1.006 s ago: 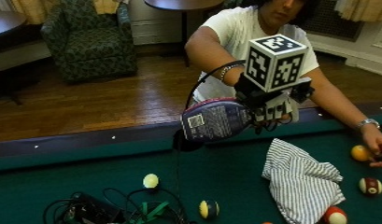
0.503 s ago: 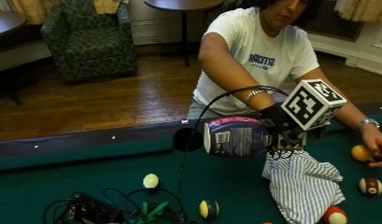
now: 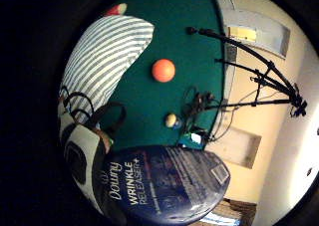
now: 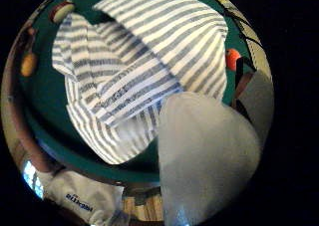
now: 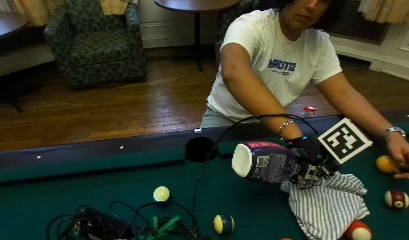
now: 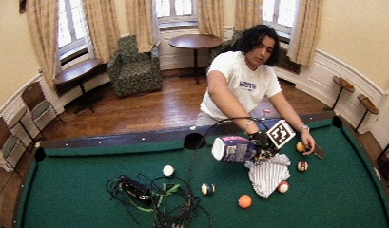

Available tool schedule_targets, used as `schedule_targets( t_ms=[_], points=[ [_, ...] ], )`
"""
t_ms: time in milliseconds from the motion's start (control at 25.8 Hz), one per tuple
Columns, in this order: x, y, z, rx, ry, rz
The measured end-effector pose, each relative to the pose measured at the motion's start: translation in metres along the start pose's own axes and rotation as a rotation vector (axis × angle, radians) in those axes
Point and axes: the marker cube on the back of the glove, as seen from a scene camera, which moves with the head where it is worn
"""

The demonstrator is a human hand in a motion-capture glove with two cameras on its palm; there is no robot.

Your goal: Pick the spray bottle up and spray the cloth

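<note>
A dark blue spray bottle (image 5: 264, 161) with a white base and a "Wrinkle Releaser" label lies tipped on its side in the air. Its base points away from the cloth. My gloved right hand (image 5: 310, 156) grips its upper part, fingers curled round it. The nozzle end is hidden behind the hand. Just below and beside the hand, a grey-and-white striped cloth (image 5: 327, 205) lies crumpled on the green pool table (image 5: 71, 190). The little-finger palm view shows the bottle (image 3: 164, 183) close up, with the cloth (image 3: 102, 56) beyond. In the thumb-side view the cloth (image 4: 144, 61) fills most of the picture.
Billiard balls lie around: a pale yellow one (image 5: 161, 193), a striped one (image 5: 222, 224), a red one (image 5: 358, 231) at the cloth's edge and a maroon-striped one (image 5: 396, 199). The bare left hand (image 5: 402, 159) rests on an orange ball (image 5: 385, 164). Tangled cables (image 5: 117, 227) lie at the near left. A side pocket (image 5: 201, 149) is behind the bottle.
My hand has carried the bottle to the right and downward, ending just above the cloth's near edge. The bottle has tipped further onto its side.
</note>
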Motion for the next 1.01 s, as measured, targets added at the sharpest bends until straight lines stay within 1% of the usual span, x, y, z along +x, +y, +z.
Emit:
schedule_targets(
  t_ms=[232, 503, 619, 735, 851, 1006],
  points=[
    [-0.019, -0.005, 0.008, -0.026, -0.021, -0.049],
    [-0.002, -0.003, -0.008, 0.009, -0.066, -0.051],
    [0.015, -0.001, -0.025, 0.053, -0.113, 0.020],
    [0.029, 0.003, -0.046, 0.112, -0.212, 0.098],
    [0.042, 0.011, -0.069, 0.189, -0.325, 0.124],
    [0.059, 0.025, -0.099, 0.333, -0.537, 0.145]
  ],
)
